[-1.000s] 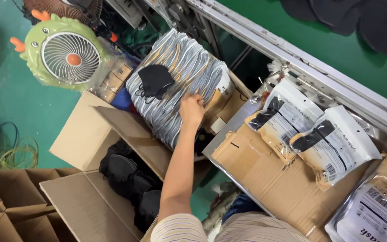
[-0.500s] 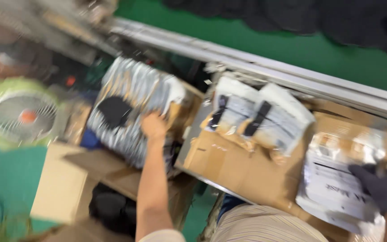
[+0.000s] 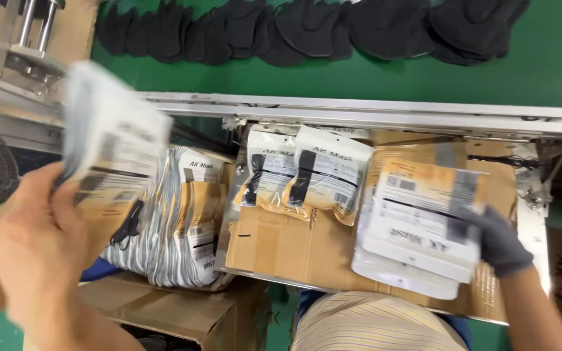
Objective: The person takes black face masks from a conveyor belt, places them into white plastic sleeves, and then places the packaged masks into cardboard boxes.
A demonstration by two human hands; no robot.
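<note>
Two hands, each closed on goods: left hand (image 3: 37, 250) gripping one blurred pouch (image 3: 108, 146); gloved right hand (image 3: 499, 244) clamping pouch stack (image 3: 417, 237) edge. Risk: stack fanning, sliding off cardboard (image 3: 294, 247) leftward of those fingers.

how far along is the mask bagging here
Done: two filled pouches lie on the cardboard. In hand: left hand lifts a blurred pouch; gloved right hand grips a pouch stack. Left: loose black masks on the green belt.
</note>
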